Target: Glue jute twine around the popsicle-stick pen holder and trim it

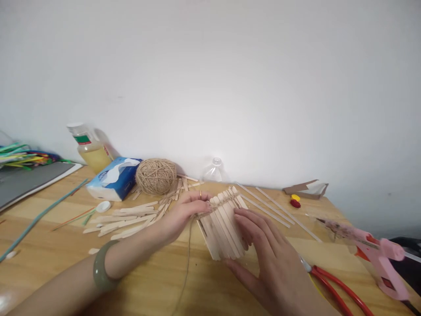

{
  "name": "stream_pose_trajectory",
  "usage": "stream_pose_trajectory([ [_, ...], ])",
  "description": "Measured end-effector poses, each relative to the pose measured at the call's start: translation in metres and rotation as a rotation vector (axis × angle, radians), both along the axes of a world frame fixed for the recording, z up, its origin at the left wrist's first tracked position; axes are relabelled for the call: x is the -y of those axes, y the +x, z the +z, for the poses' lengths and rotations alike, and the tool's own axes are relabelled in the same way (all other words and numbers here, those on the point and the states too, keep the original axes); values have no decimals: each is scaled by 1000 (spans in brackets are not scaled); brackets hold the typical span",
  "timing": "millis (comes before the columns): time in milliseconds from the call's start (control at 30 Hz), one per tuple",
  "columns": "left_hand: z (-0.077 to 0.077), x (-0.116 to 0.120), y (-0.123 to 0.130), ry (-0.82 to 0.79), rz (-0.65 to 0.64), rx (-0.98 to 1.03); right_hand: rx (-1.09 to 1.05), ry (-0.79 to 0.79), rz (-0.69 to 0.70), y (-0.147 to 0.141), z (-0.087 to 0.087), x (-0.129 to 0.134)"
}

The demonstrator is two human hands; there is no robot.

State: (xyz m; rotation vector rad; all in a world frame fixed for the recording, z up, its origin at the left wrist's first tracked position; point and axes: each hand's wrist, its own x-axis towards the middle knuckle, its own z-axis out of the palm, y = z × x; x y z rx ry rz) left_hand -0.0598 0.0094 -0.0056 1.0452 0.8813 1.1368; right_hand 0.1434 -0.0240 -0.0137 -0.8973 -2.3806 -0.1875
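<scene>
A small structure of wooden craft sticks point(223, 230) set side by side is tilted between my hands above the table. Jute twine point(226, 201) runs across the sticks near their rounded upper ends. My left hand point(184, 215) grips the upper left corner, thumb on the twine and fingers partly hidden behind. My right hand point(269, 248) is curved around the right side, its fingers at the right edge and its thumb by the lower end. From the left corner a loose strand of twine point(187, 263) hangs down toward the table's front.
Loose craft sticks point(128, 219) and a twine ball point(156, 176) lie left, beside a tissue pack point(115, 177) and a bottle point(90, 151). Clear glue sticks point(279, 204), red-handled pliers or cutters point(338, 285) and a pink glue gun point(378, 254) lie right. A wall point(210, 87) stands behind.
</scene>
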Motion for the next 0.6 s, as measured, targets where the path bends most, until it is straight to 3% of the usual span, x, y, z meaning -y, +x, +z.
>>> stream_pose_trajectory([
  [133,1,-1,1,-9,-75,25,14,35,-1,-1,-1,-3],
  [600,-2,-3,-1,52,-126,16,43,59,-13,-3,-7,-8],
])
